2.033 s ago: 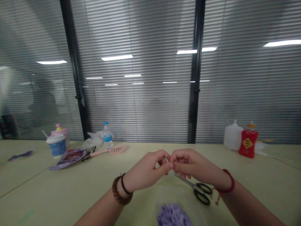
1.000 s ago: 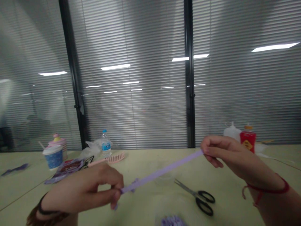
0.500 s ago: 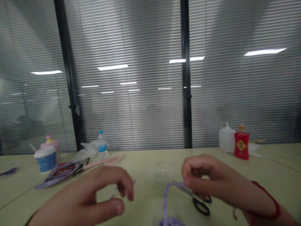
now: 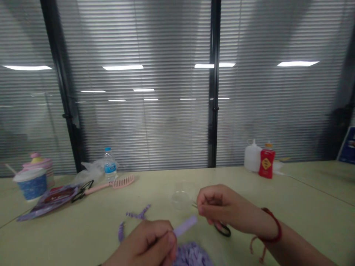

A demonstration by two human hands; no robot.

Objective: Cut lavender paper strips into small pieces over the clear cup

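My left hand (image 4: 151, 244), at the bottom centre, pinches a flat light-purple strip (image 4: 186, 226) whose free end points up to the right. Just past that end is my right hand (image 4: 219, 203), its fingers curled together in a pinch. Whatever may be between those fingertips is too small to make out. Scissors with black handles (image 4: 224, 231) lie on the table behind the right hand, which covers their middle. Below the strip sits a heap of purple pieces (image 4: 192, 255), cut off by the frame's lower edge. Twisted purple-and-white pieces (image 4: 138, 213) lie beyond my left hand.
A clear round dish (image 4: 181, 200) stands in the middle of the table. To the left are a pink hairbrush (image 4: 122, 182), a water bottle (image 4: 110, 166), a purple packet (image 4: 52, 199) and a blue tub (image 4: 31, 186). A red bottle (image 4: 266, 162) and a white bottle (image 4: 252, 157) stand back right.
My left hand has moved right and closed on the strip, which earlier hung from my right hand. The right hand is now apart from the strip's visible end. The view has shifted.
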